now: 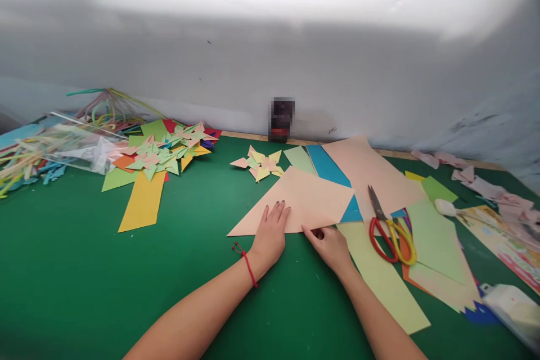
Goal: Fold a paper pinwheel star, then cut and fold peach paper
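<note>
Now left hand (270,236) flat on, right hand (331,244) pinching, peach kite-shaped paper (314,197). Red-and-yellow-handled scissors (385,220) frame right; clear plastic bag (101,153) frame left.

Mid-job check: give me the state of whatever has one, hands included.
Left hand: palm down on the peach sheet
Right hand: curled, at that sheet's near edge
Scissors: lying down, blades closed or nearly
Paper star: assembled
Yellow strip: unfolded
Plastic bag: crumpled; open or sealed, unclear

The 2 bare forearms (192,306) angled inward; the left hand (270,236) lay palm down, fingers (276,212) forward, while the right hand (332,245) was partly curled.
</note>
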Demonstrator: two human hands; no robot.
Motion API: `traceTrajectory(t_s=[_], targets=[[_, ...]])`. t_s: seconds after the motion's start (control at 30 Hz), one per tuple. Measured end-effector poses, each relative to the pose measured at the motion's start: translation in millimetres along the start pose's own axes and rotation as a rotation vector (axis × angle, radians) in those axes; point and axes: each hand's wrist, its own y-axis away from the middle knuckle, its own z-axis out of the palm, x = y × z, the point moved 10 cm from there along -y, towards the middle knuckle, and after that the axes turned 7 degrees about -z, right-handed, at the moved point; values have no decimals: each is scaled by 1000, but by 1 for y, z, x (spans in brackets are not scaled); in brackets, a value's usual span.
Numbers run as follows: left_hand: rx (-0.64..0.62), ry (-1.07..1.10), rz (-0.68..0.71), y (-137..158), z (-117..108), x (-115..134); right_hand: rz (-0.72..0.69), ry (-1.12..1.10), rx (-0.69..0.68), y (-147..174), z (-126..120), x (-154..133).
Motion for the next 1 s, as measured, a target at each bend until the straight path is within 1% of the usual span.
traceTrajectory(t_s=[0.13, 0.3, 0.4, 0.57, 0.7, 0.83, 0.9, 1.0], targets=[[6, -10, 7, 1, 1, 1, 20, -48, 7, 2, 0, 3], [-7, -7, 12, 1, 4, 1, 47, -200, 1, 4, -1, 5], [3, 6, 6, 1, 3, 1, 55, -233, 8, 4, -2, 6], [49, 83, -8, 3, -10, 3, 17, -182, 1, 4, -1, 5], [85, 166, -3, 4, -22, 6, -71, -129, 24, 3, -4, -1], [80, 226, -29, 2, -21, 1, -158, -11, 59, 2, -7, -11], [74, 244, -52, 1, -19, -3, -172, -1, 49, 3, -6, -13], [76, 251, -43, 1, -19, -2, -170, -21, 29, 7, -4, -15]])
